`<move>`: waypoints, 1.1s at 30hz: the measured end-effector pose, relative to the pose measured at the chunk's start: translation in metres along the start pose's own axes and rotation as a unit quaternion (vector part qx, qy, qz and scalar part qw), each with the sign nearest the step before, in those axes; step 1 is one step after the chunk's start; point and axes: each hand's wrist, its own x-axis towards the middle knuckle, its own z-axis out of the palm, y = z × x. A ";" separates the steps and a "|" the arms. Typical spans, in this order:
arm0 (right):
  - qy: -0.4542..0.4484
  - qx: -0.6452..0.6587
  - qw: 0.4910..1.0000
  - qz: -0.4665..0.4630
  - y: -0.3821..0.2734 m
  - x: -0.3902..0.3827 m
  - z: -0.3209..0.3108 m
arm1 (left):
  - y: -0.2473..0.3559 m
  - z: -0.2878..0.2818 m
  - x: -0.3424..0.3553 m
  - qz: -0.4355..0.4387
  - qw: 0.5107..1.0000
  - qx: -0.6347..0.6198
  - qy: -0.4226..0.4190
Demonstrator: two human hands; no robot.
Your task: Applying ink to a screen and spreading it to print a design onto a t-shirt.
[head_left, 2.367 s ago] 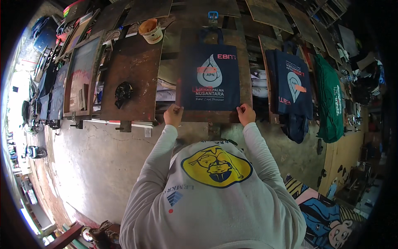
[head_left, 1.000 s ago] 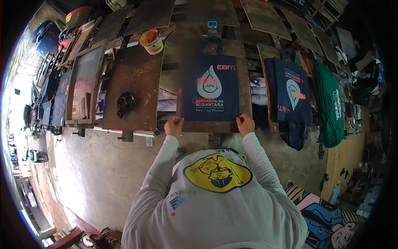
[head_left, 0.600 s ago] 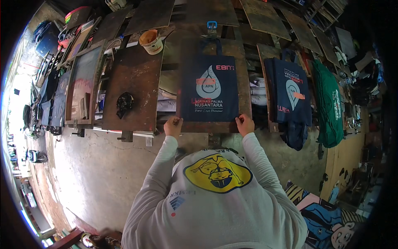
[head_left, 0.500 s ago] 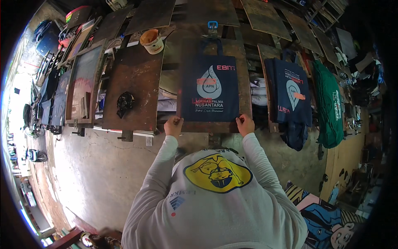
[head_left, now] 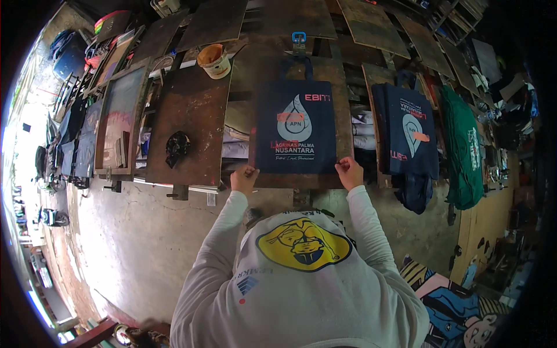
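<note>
A dark navy tote bag (head_left: 267,127) lies flat on a brown board, its handles toward the far side. It bears a pale leaf-drop print and several small red marks. My left hand (head_left: 243,178) pinches its near left corner, fingertips together on the cloth. At the near right corner, my right hand (head_left: 350,173) is closed in a pinch, its fingertips right at the bag's edge. How much cloth lies between those fingers is hard to make out.
Right of me, more printed navy bags (head_left: 380,127) are stacked beside a green bag pile (head_left: 461,151). To the left are a stained bucket (head_left: 214,66), a crumpled black bundle (head_left: 177,149) and a framed screen (head_left: 119,104). A blue-topped clamp (head_left: 299,38) stands beyond the handles.
My right hand has shifted slightly outward to the right, its fingertips now at the bag's very edge. My left hand stays at its corner. The view has moved a little.
</note>
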 end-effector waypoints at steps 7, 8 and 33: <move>-0.008 -0.018 0.999 0.031 0.007 -0.005 0.012 | 0.006 0.001 -0.004 -0.012 1.000 0.013 0.011; -0.006 -0.008 0.999 0.030 0.008 -0.004 0.013 | 0.008 0.001 -0.003 -0.008 1.000 0.015 0.015; -0.279 -0.243 0.918 -0.140 -0.072 0.070 0.046 | 0.109 0.081 0.054 0.058 0.969 0.215 -0.104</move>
